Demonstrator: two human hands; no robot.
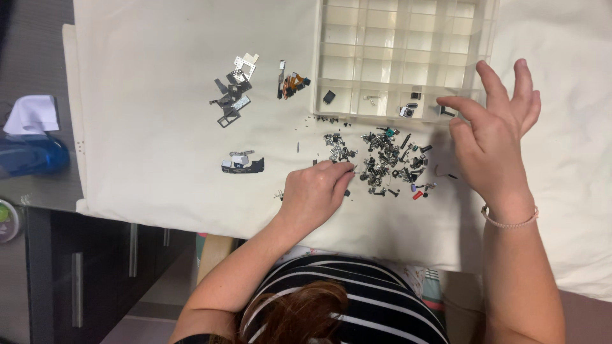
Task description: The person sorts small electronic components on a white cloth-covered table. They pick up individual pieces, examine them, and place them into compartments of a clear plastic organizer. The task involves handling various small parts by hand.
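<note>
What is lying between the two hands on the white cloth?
In the head view, a heap of tiny screws and small dark metal parts lies between the left hand and the raised right hand. The left fingertips touch its edge.

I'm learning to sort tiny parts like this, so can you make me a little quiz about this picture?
1. True or false: the left hand rests on the white cloth at the edge of the pile of small screws and parts.
2. What does the right hand hold? A) a screwdriver B) nothing, fingers spread C) the box
3. Fill in: the clear compartment box lies ____ the pile, farther from the person.

Key
1. True.
2. B.
3. Beyond; only its nearest row holds a few parts.
</note>
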